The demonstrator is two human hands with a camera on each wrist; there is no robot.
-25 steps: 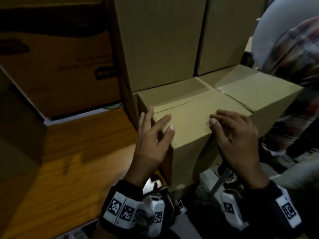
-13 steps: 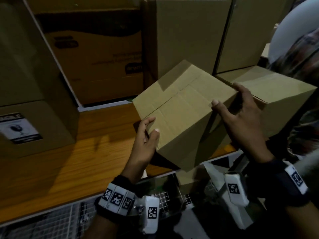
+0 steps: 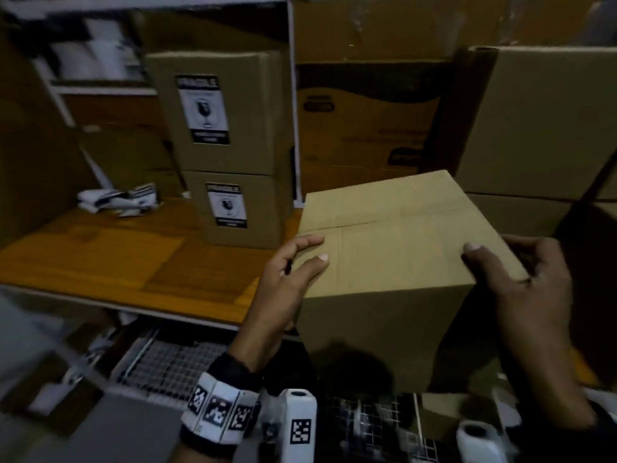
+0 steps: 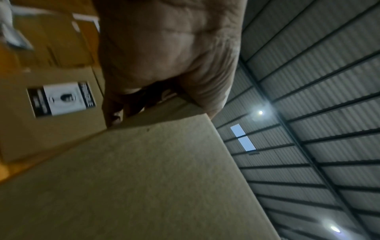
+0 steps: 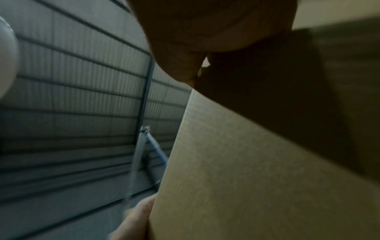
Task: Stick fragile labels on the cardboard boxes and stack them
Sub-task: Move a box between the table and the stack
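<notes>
Far left of the head view: a small heap of white and dark paper scraps is seen lying on the wooden tabletop, near the back.

Just right of the heap, two cardboard boxes are stacked, the upper box resting squarely on the lower box. A black-and-white fragile label with a glass symbol is stuck on the front of the upper one, and a smaller-looking fragile label on the front of the lower one. One such label is also caught, sideways and blurred, in the left wrist view.

Below the table edge, a wire mesh shelf is visible.

Centre right: a plain cardboard box is held between both hands, tilted, its taped top seam facing up; whether it touches the tabletop cannot be told. No label is seen on its visible faces. It sits just right of the labelled stack, apart from it.

The left hand is pressed against the box's left side, thumb and a finger lying over the top edge. The right hand is clasped round the right corner, thumb on top, fingers wrapped down the far side.

Behind, a large printed carton and further plain cartons are stacked at right.
</notes>
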